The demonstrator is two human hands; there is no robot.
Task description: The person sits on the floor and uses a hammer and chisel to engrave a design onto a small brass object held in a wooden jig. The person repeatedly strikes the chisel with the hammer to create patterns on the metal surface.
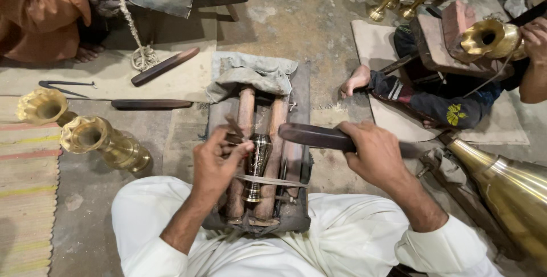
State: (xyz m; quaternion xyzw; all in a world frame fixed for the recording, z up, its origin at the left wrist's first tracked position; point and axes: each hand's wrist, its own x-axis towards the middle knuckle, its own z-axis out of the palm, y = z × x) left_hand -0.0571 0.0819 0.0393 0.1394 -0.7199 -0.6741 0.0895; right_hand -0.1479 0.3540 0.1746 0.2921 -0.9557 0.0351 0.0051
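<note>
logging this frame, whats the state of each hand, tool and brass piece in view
left hand: pinching a thin tool against the small brass vase
right hand: gripping a dark wooden bat
small brass vase: lying between two wooden rollers
two brass vases: lying on the floor, untouched

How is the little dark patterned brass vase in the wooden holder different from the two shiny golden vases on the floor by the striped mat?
The small dark-patterned brass vase lies cradled between wooden rollers; the plain golden vases lie loose on the floor. It is smaller, slimmer and blackened with engraving; they are bigger with wavy flared mouths. All are brass.
</note>
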